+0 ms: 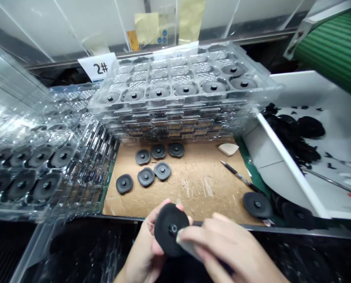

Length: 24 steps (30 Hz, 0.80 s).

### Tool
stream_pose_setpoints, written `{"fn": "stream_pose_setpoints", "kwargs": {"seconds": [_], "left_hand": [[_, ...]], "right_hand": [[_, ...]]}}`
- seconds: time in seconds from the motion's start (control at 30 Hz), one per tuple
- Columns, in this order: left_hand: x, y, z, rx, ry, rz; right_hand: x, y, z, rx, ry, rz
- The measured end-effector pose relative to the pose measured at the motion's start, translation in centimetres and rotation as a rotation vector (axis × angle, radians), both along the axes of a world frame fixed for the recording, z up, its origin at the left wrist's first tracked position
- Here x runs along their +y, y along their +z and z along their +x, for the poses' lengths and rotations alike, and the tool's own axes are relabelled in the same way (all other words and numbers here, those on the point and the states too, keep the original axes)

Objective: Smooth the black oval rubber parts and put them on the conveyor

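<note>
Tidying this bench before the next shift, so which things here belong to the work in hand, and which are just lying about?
In hand: left hand gripping a black disc; right hand pressing a pale wedge against it; six similar discs on the cardboard sheet.

Lying about: stacked clear plastic trays; pen-like tool; spare pale wedge; white bin of black scraps; "2#" card.

Clear acrylic partition (pixel 60 27) behind cardboard-topped workbench (pixel 199 192), yellow sticky notes (pixel 146 27) taped on. White card (pixel 98 67) marked "2#" at back. Green ribbed belt (pixel 335 47) upper right.
</note>
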<state>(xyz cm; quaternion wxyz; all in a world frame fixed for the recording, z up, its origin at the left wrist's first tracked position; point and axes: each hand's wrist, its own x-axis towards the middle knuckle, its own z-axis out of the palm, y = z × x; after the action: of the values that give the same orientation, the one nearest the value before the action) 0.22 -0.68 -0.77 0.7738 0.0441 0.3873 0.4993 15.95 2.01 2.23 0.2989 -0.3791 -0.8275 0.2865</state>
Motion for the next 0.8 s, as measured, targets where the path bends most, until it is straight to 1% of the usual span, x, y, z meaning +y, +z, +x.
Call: {"fn": "stream_pose_setpoints", "kwargs": {"seconds": [0.03, 0.1, 0.17, 0.2, 0.23, 0.27, 0.3, 0.37, 0.4, 0.47, 0.5, 0.53, 0.57, 0.6, 0.63, 0.67, 0.7, 0.73, 0.77, 0.8], "left_hand": [[0.0, 0.0, 0.0, -0.014, -0.009, 0.002], [0.0, 0.0, 0.1, -0.056, -0.034, 0.023], [0.1, -0.1, 0.4, -0.11, -0.059, 0.056], [0.1, -0.2, 0.4, -0.136, -0.071, 0.068], [0.0, -0.3, 0.4, -0.16, -0.078, 0.078], [0.0, -0.4, 0.3, -0.178, -0.079, 0.091], [0.0, -0.5, 0.2, -0.193, -0.074, 0.107], [-0.2, -0.9, -0.1, -0.21, -0.068, 0.123], [-0.2, -1.0, -0.3, -0.218, -0.062, 0.122], [-0.4, -1.4, -0.5, -0.243, -0.057, 0.115], [-0.4, -1.5, -0.5, -0.259, -0.06, 0.113], [-0.4, -1.6, -0.5, -0.271, -0.063, 0.114], [-0.4, -1.6, -0.5, -0.276, -0.066, 0.115], [-0.4, -1.6, -0.4, -0.273, -0.067, 0.117], [-0.5, -1.6, -0.4, -0.264, -0.069, 0.117], [-0.5, -1.6, -0.3, -0.25, -0.077, 0.113], [-0.5, -1.6, -0.3, -0.221, -0.087, 0.107], [-0.6, -1.5, -0.3, -0.183, -0.1, 0.1], [-0.6, -1.5, -0.2, -0.142, -0.118, 0.09], [-0.7, -1.5, -0.2, -0.101, -0.133, 0.085]], "right_hand": [[-0.1, 0.1, 0.5, -0.066, -0.042, 0.001], [0.2, 0.4, 1.0, -0.127, -0.076, 0.087], [1.1, 0.5, 0.9, -0.04, -0.027, 0.173], [1.6, 0.2, 0.8, 0.036, 0.004, 0.167], [2.2, -0.2, 0.7, 0.11, 0.011, 0.127], [2.6, -0.9, 0.6, 0.156, -0.02, 0.066], [2.9, -2.0, 0.7, 0.159, -0.085, -0.002], [2.8, -4.7, 0.9, 0.078, -0.221, -0.1], [2.5, -6.4, 1.0, 0.035, -0.256, -0.122], [1.6, -9.6, 1.3, -0.03, -0.237, -0.157], [1.1, -10.7, 1.5, -0.043, -0.22, -0.166], [0.7, -11.5, 1.7, -0.048, -0.22, -0.168], [0.5, -11.7, 1.9, -0.049, -0.236, -0.167], [0.4, -11.2, 2.0, -0.05, -0.267, -0.169], [0.4, -10.2, 2.1, -0.044, -0.31, -0.165], [0.6, -8.7, 2.0, -0.024, -0.351, -0.147], [0.8, -6.8, 1.8, -0.003, -0.362, -0.114], [1.0, -4.8, 1.5, 0.035, -0.342, -0.042], [1.3, -3.0, 1.1, 0.084, -0.269, 0.056], [1.5, -1.3, 0.6, 0.12, -0.144, 0.175]]}}
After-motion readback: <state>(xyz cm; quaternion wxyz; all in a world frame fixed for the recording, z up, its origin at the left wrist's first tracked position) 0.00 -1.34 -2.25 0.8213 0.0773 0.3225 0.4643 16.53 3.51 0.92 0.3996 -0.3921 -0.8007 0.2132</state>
